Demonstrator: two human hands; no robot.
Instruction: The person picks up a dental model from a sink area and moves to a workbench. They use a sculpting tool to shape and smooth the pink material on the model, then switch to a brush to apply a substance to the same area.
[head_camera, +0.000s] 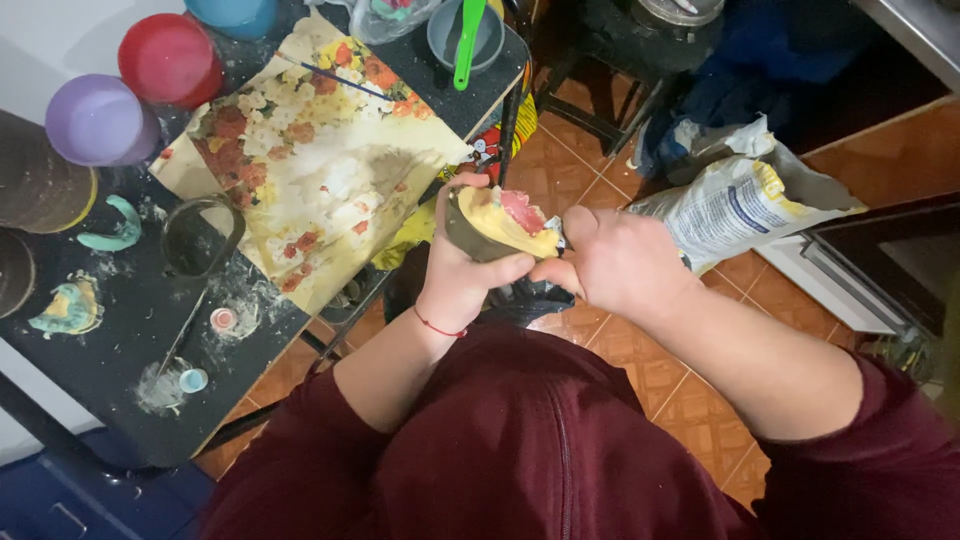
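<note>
Your left hand (462, 268) curled around a dark mould (487, 232) filled with yellow and pink material, its grip closed on it, thumb across the near edge, forearm angled up from your lap. Your right hand (610, 262) was fisted at the mould's right end, grip closed, though on what I cannot tell. You held the mould above the tiled floor (700, 400), just right of the counter (110, 340).

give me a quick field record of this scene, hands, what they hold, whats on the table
left hand: cups a dark mould filled with yellow and pink material
right hand: fingers at the mould's right edge
table: black, dusted white
on table: floral sheet, red cup, purple cup, grey bowl with green spoon
floor: printed bag on orange tiles
</note>
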